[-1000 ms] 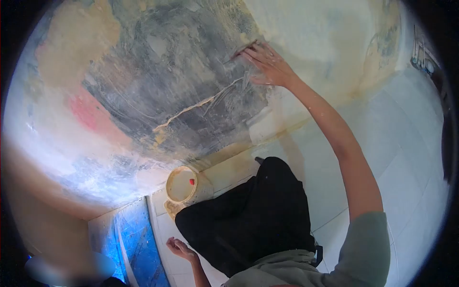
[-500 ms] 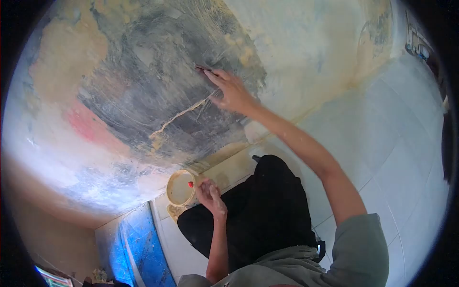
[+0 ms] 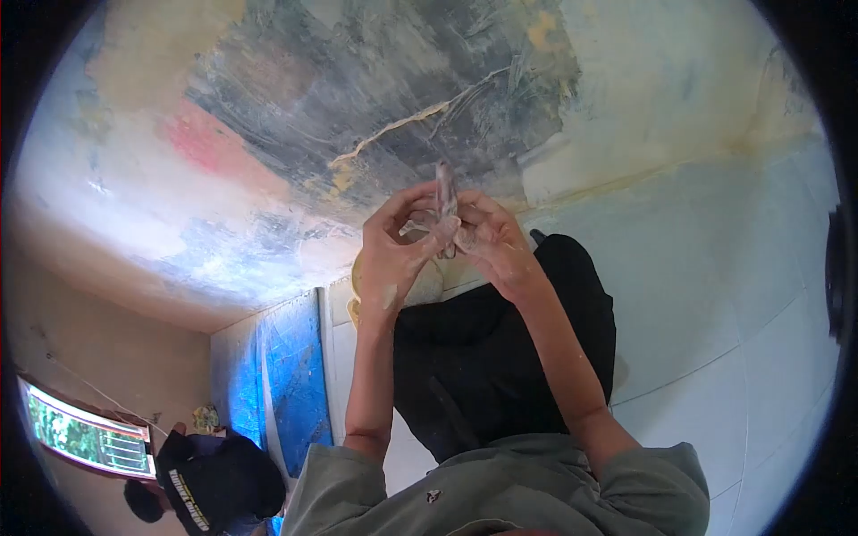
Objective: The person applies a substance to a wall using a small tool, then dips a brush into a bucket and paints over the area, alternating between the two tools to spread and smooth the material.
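In front of the wall, my left hand [image 3: 391, 248] and my right hand [image 3: 502, 248] come together with fingers closed around a narrow, putty-smeared scraper [image 3: 445, 186]. It stands nearly edge-on to me, its tip pointing up at the wall. Pale putty coats the fingertips, and a smear sits near my left wrist. Beneath the hands is a putty tub [image 3: 357, 279], mostly hidden by my left hand. On the grey wall patch [image 3: 313, 89] runs a raised, cream-coloured line of putty [image 3: 393, 130].
Black-trousered legs [image 3: 500, 357] are folded below my arms. Pale floor tiles [image 3: 697, 295] stretch to the right along the wall's foot. A blue sheet [image 3: 299, 384] lies to the left. Another person in a dark shirt [image 3: 223, 482] is at lower left, near a window [image 3: 89, 431].
My right hand has come down off the wall with the scraper. My left hand has risen from beside the tub to meet it. The view has shifted, bringing the other person into sight.
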Available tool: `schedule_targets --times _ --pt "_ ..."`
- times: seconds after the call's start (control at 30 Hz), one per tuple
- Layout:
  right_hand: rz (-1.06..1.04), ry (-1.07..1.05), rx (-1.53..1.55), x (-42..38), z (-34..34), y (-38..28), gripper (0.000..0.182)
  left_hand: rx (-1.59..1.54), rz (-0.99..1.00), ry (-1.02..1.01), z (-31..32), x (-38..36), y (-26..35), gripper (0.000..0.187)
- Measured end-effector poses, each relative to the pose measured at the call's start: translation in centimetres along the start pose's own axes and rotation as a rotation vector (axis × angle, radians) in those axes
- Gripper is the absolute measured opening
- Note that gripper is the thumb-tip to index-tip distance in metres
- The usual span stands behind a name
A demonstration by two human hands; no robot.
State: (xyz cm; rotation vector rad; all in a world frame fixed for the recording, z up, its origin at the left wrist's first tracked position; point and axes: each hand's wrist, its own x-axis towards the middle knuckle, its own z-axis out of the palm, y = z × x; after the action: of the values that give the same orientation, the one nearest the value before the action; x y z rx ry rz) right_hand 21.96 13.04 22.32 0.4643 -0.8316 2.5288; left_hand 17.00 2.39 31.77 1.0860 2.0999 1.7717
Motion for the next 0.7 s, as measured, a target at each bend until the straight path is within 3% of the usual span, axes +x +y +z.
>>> schedule_targets --times 0.13,0.17,0.23,0.27,0.33,0.37,0.43,0.47,0.53,0.7 --pt "-0.044 0.049 -0.164 2.4 -0.3 -1.8 0.026 -0.047 -0.02 -0.067 0.8 3.2 -0.1 0.027" --pt "-0.071 0.054 -0.175 2.8 -0.9 -2.5 0.026 -0.036 0.083 0.003 1.3 4.6 0.0 0.024" --pt "-0.169 0.375 -0.174 3.7 -2.4 -3.4 0.024 0.068 0.343 0.169 3.1 7.7 0.9 0.018" --pt "-0.245 0.483 -0.317 3.8 -4.6 -2.7 0.022 0.062 0.359 0.145 4.2 9.4 1.4 0.018" --pt "-0.321 0.628 -0.605 2.8 -12.7 1.5 0.023 0.479 0.659 0.28 6.2 13.2 2.2 0.021" --pt "-0.324 0.663 -0.75 1.8 -17.1 4.1 0.025 0.473 0.678 0.275 7.2 15.1 2.3 0.021" --pt "-0.224 0.864 -1.131 0.8 -21.3 7.1 0.021 0.841 1.051 0.301 9.0 19.1 2.2 0.024" --pt "-0.243 0.863 -1.132 1.2 -20.3 6.2 0.021 0.835 1.068 0.306 9.8 21.2 2.3 0.024" --pt "-0.284 0.803 -0.739 1.7 -18.2 5.4 0.018 1.113 1.25 0.255 11.0 24.8 2.3 0.024" --pt "-0.139 0.859 -0.773 1.5 -19.4 6.6 0.017 1.21 1.429 0.161 11.4 29.1 0.9 0.033"
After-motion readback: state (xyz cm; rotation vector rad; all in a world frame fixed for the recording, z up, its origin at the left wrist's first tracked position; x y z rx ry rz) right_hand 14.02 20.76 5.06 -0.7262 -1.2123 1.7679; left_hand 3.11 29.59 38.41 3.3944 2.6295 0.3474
